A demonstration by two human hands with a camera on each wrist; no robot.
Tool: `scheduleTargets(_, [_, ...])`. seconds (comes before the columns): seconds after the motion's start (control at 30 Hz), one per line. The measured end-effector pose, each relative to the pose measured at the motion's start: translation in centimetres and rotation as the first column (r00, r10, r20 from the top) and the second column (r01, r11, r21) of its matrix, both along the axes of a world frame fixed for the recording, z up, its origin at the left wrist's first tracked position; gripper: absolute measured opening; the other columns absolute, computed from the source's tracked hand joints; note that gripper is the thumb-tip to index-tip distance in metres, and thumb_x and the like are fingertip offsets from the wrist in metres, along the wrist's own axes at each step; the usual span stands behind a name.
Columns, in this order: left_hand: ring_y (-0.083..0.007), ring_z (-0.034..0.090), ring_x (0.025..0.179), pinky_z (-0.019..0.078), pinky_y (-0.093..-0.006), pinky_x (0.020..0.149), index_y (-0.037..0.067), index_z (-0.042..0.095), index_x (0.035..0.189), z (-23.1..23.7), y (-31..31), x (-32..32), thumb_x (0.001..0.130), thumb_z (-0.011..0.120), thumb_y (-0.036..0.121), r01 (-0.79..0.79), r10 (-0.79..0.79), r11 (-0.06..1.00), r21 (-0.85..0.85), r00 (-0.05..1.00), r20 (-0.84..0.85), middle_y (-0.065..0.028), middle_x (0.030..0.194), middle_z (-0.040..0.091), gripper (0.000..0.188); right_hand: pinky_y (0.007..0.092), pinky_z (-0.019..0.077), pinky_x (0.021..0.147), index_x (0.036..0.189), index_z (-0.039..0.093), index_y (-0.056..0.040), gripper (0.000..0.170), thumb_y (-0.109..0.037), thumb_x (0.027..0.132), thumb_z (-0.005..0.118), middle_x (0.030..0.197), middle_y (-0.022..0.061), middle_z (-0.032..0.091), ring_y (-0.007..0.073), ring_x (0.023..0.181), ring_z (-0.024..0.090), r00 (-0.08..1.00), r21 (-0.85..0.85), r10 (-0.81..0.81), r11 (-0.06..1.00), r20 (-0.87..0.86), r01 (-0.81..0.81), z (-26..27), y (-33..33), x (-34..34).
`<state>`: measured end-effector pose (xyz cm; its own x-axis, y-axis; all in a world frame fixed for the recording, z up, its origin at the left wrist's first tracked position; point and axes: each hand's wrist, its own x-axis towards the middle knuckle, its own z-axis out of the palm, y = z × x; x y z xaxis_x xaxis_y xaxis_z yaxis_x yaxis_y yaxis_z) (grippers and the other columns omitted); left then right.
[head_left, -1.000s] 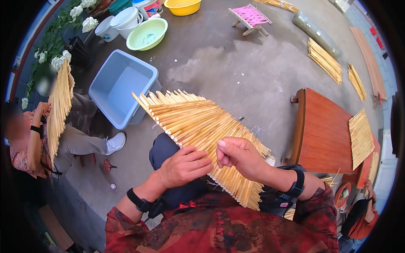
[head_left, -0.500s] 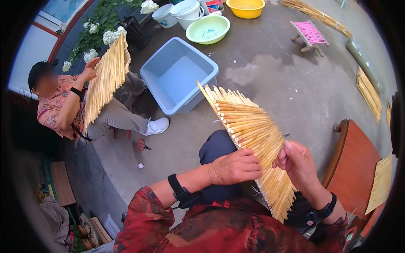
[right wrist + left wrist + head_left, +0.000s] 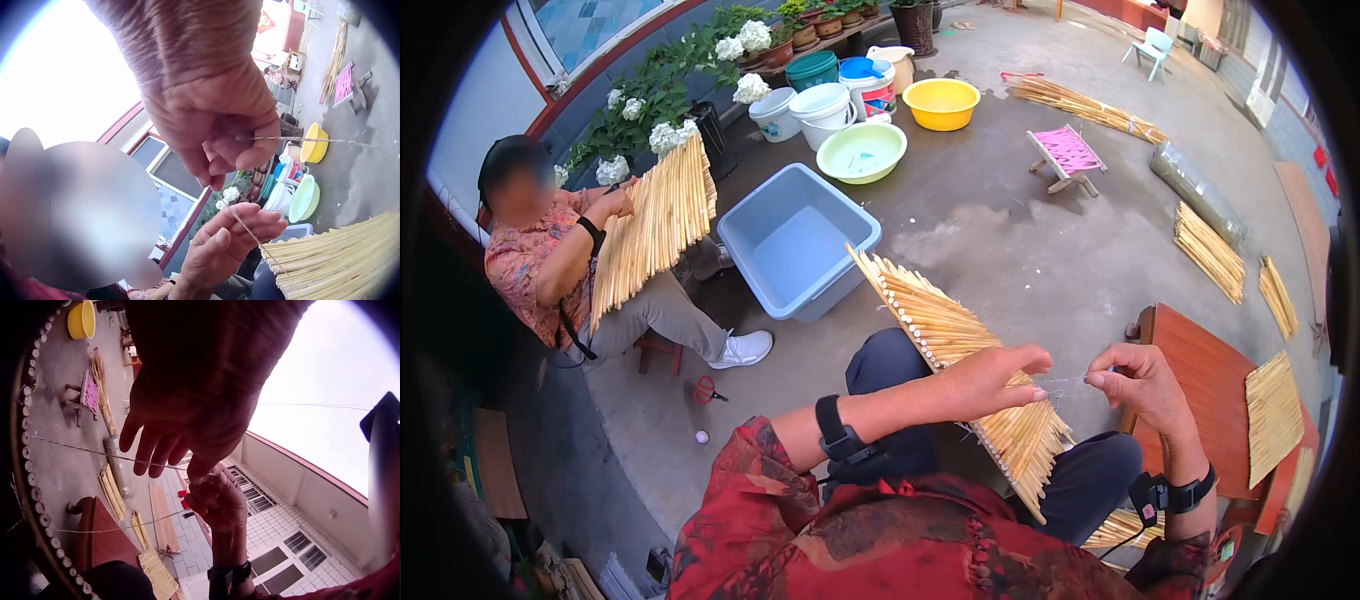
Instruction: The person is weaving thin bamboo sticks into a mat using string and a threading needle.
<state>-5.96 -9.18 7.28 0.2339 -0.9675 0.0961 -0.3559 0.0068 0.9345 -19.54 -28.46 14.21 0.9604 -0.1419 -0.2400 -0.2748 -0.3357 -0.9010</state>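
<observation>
A slanting mat of straw-coloured stalks (image 3: 935, 320) lies across my lap, its cut white ends in a row along one edge. My left hand (image 3: 990, 382) is over the mat's middle, fingers extended and thumb apart. To its right my right hand (image 3: 1142, 385) pinches a thin twisted thread (image 3: 312, 139) between thumb and curled fingers. Two strands run from the right hand toward the mat in the left wrist view, one passing by the left fingers (image 3: 145, 456). The left forearm hides part of the mat.
At left, a seated person (image 3: 550, 240) holds a similar stalk mat (image 3: 655, 230). A blue tub (image 3: 795, 240) stands ahead, with basins and buckets behind. Red scissors (image 3: 706, 391) lie on the floor. A low wooden table (image 3: 1200, 390) stands at right, stalk bundles (image 3: 1208, 250) beyond.
My left hand has lifted off the mat's edge and straightened its fingers. The right hand has moved away to the right, drawing thread out from the mat. The head view has shifted.
</observation>
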Motion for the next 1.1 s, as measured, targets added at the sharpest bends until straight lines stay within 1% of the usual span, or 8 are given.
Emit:
scheduleTargets(0.17, [-0.0037,0.052,0.06,0.042,-0.0214,0.054,0.002,0.064,0.092,5.1,-2.4,-0.8,0.091,0.063,0.02,0.092,-0.085,0.996,0.02,0.967,-0.239,0.0031,0.063,0.054,0.018,0.0216,0.0359,0.051,0.086,0.068,-0.0046,0.005,-0.01,0.085,0.069,0.069,-0.0051,0.053,0.0024,0.061,0.044,0.978,-0.216,-0.004,0.975,0.208,0.05,0.5,-0.6,-2.0])
scheduleTargets(0.43, [-0.0087,0.054,0.057,0.0541,-0.0304,0.067,0.003,0.061,0.089,5.8,0.8,7.5,0.089,0.063,0.011,-0.397,0.339,0.918,-0.02,0.809,-0.48,0.0015,0.065,0.053,0.009,0.0222,0.0417,0.059,0.085,0.069,-0.0067,0.016,-0.022,0.089,0.065,0.07,-0.0057,0.054,0.0057,0.067,0.048,0.941,-0.06,-0.279,0.954,0.191,0.295,-1.7,-8.4,-6.2])
scheduleTargets(0.7, [-0.0118,0.056,0.057,0.055,-0.0315,0.063,0.005,0.059,0.09,1.4,3.8,13.2,0.09,0.06,0.011,-0.618,0.486,0.786,-0.001,0.62,-0.617,0.0015,0.063,0.05,0.007,0.0211,0.0354,0.052,0.084,0.066,-0.0049,0.018,-0.022,0.09,0.064,0.067,-0.0073,0.05,0.0038,0.059,0.041,0.836,-0.169,-0.431,0.846,0.338,0.505,-3.1,-13.5,-9.7])
scheduleTargets(0.8, [-0.0139,0.063,0.064,0.0526,-0.027,0.057,0.005,0.061,0.09,0.2,4.6,14.0,0.09,0.059,0.013,-0.691,0.664,0.716,0.098,0.63,-0.402,-0.0024,0.067,0.059,0.009,0.0212,0.0337,0.049,0.085,0.065,-0.0038,0.017,-0.02,0.09,0.061,0.064,-0.0069,0.046,0.0031,0.056,0.04,0.754,-0.045,-0.48,0.83,0.448,0.556,-2.5,-14.0,-9.9])
scheduleTargets(0.87, [-0.0198,0.066,0.074,0.0518,-0.0317,0.064,0.0,0.063,0.102,-1.0,4.1,14.5,0.086,0.061,0.018,-0.646,0.632,0.748,0.154,0.763,0.133,-0.0075,0.078,0.066,0.024,0.0206,0.0325,0.047,0.086,0.064,-0.0041,0.016,-0.019,0.091,0.06,0.062,-0.0065,0.046,0.0029,0.053,0.04,0.725,0.025,-0.494,0.834,0.48,0.551,-1.7,-12.8,-8.9])
scheduleTargets(0.93, [-0.0352,0.059,0.101,0.0466,-0.0406,0.09,-0.001,0.062,0.107,-1.7,2.7,13.0,0.081,0.066,0.018,-0.589,0.485,0.801,-0.108,0.534,0.693,-0.0181,0.111,0.061,0.033,0.0199,0.0315,0.046,0.087,0.064,-0.0049,0.015,-0.019,0.091,0.06,0.061,-0.0056,0.047,0.0028,0.052,0.04,0.783,0.033,-0.433,0.883,0.446,0.469,-1.2,-11.0,-7.3])
scheduleTargets(1.0, [-0.0356,0.05,0.116,0.04,-0.04,0.099,-0.001,0.056,0.114,0.9,-0.2,9.1,0.084,0.063,0.016,-0.529,0.487,0.832,-0.167,0.552,0.677,-0.0188,0.124,0.053,0.036,0.0199,0.0335,0.047,0.087,0.065,-0.0047,0.013,-0.016,0.091,0.06,0.063,-0.004,0.05,0.0036,0.054,0.043,0.852,-0.027,-0.335,0.926,0.403,0.377,-1.2,-8.8,-5.1])
scheduleTargets(1.1, [-0.0268,0.056,0.113,0.0511,-0.035,0.084,-0.002,0.054,0.119,3.6,-4.3,4.0,0.089,0.06,0.016,-0.285,0.333,0.939,-0.192,0.89,0.31,-0.0189,0.124,0.053,0.036,0.0214,0.0389,0.052,0.088,0.065,-0.0029,0.008,-0.01,0.089,0.062,0.067,-0.0011,0.054,0.0059,0.059,0.049,0.896,-0.178,-0.163,0.95,0.413,0.255,-1.4,-4.5,-2.2])
